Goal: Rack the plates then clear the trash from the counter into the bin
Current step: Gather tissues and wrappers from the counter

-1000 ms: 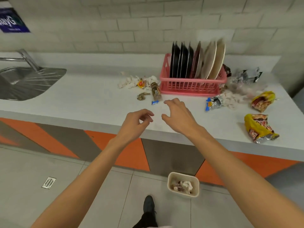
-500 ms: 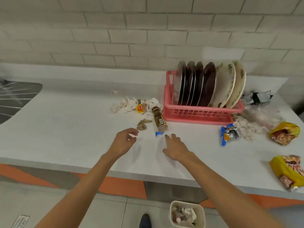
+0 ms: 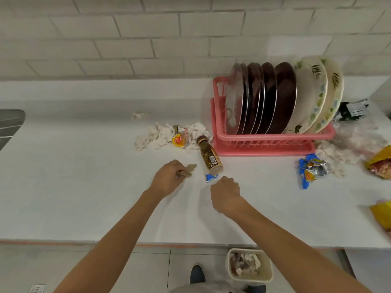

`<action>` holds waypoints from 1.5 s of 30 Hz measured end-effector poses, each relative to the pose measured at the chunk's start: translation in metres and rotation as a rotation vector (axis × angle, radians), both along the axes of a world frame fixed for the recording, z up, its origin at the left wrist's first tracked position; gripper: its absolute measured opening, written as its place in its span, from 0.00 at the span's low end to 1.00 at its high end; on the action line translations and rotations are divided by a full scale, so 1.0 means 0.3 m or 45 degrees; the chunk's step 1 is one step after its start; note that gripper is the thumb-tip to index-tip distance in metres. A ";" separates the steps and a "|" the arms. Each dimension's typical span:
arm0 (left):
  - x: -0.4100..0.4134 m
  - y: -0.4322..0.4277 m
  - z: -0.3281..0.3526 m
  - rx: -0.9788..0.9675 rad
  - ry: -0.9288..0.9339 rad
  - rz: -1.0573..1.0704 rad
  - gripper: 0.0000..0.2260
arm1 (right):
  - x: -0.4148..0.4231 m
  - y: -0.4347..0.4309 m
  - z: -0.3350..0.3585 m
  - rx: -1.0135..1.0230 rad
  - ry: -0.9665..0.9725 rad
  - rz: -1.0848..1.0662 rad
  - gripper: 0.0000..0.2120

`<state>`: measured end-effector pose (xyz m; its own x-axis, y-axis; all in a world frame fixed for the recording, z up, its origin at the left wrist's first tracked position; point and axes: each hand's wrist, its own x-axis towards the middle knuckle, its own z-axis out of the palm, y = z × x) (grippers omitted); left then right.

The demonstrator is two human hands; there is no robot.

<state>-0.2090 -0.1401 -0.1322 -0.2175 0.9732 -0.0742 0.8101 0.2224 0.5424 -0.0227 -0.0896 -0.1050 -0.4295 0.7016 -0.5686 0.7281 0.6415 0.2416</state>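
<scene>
My left hand [image 3: 168, 179] is closed on a small brown wrapper [image 3: 189, 168] that pokes out past the fingers on the white counter [image 3: 74, 176]. My right hand [image 3: 226, 192] is curled, fingertips pinching the right edge of a blue wrapper scrap [image 3: 211, 177]. A brown bottle [image 3: 209, 156] lies just beyond both hands. Crumpled tissues [image 3: 157, 137] and a yellow wrapper [image 3: 178, 140] sit behind it. Dark and pale plates [image 3: 275, 98] stand upright in the pink rack [image 3: 266, 142]. The bin [image 3: 249, 264] with trash stands on the floor below the counter edge.
Right of the rack lie a blue-silver wrapper [image 3: 312, 169], more tissues [image 3: 338, 156], yellow snack bags [image 3: 379, 161], clear plastic and a black packet [image 3: 353, 107]. The sink edge [image 3: 10, 123] shows at far left. My shoe [image 3: 196, 273] is beside the bin.
Both hands moved forward over the counter and closed: the left onto the brown wrapper, the right onto the blue scrap. The view has tilted down and nearer.
</scene>
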 end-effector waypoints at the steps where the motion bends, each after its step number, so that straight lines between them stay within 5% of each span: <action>1: 0.005 -0.012 0.001 0.005 -0.039 0.021 0.07 | 0.004 0.001 0.007 -0.008 0.012 0.010 0.25; 5: 0.051 -0.067 0.013 0.038 -0.244 0.106 0.09 | 0.060 0.032 0.057 -0.119 0.349 -0.030 0.17; 9: 0.119 -0.110 0.063 0.193 -0.421 0.174 0.08 | 0.076 -0.020 0.079 -0.140 1.090 0.003 0.18; 13: 0.161 -0.141 0.102 0.328 -0.544 0.254 0.10 | -0.014 -0.090 0.034 -0.549 1.591 -0.527 0.23; 17: 0.160 -0.155 0.125 0.155 -0.762 0.269 0.10 | -0.081 -0.087 -0.005 -0.905 1.782 -0.905 0.10; 20: 0.055 -0.151 0.155 -0.110 -1.156 0.241 0.11 | -0.105 -0.078 -0.018 -0.873 1.803 -0.821 0.08; 22: -0.045 -0.136 0.176 -0.184 -1.119 0.254 0.10 | -0.125 -0.069 -0.021 -0.743 1.748 -0.729 0.07; 30: -0.404 0.010 0.148 0.184 -0.084 0.559 0.12 | -0.156 -0.055 -0.034 -0.499 1.431 -0.442 0.05; 36: -0.519 0.041 0.030 -0.195 0.162 0.356 0.17 | -0.130 -0.065 -0.047 -0.353 1.291 -0.173 0.15; 40: -0.513 -0.008 0.032 -0.158 0.094 0.298 0.07 | -0.128 -0.061 -0.031 -0.427 1.511 -0.384 0.09; 45: -0.415 -0.077 0.115 -0.122 -0.254 0.192 0.07 | -0.156 -0.043 -0.027 -0.540 1.610 -0.572 0.06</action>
<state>-0.3336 -0.1632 -0.0978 -0.3313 0.9175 -0.2201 0.6429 0.3903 0.6591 -0.0696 -0.1024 -0.1131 -0.5905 0.7885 -0.1722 0.4642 0.1574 -0.8716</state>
